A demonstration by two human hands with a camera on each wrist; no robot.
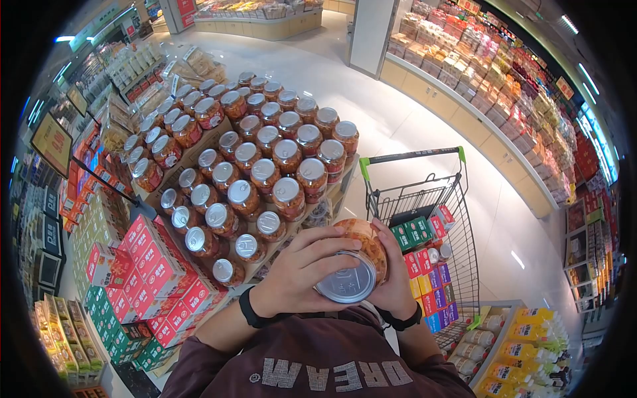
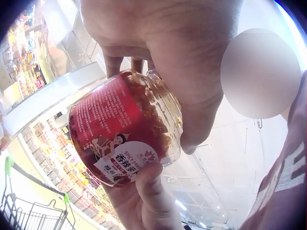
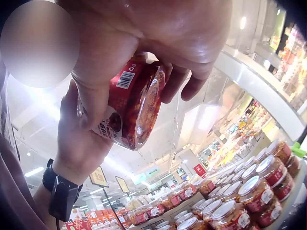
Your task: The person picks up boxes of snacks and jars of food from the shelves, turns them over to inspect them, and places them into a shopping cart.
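Note:
Both hands hold a clear jar of reddish-orange food (image 1: 373,247) in front of the chest, its silver pull-ring lid (image 1: 347,280) tilted toward the body. The left hand (image 1: 312,264) grips the lid end, fingers spread over the shoulder of the jar. Around the other side curls the right hand (image 1: 397,273), supporting the body of the jar. A red label with white print (image 2: 108,117) faces the left wrist camera, the right thumb pressing beside its white patch. In the right wrist view a barcode (image 3: 125,80) shows on the label.
Rows of similar jars (image 1: 264,174) stand on a display ahead and left. A shopping cart (image 1: 424,199) with several small colored boxes is at the right. Stacked red cartons (image 1: 149,255) lie left; yellow bottles (image 1: 517,351) stand at lower right. Packaged-goods shelves (image 1: 478,79) line the far right.

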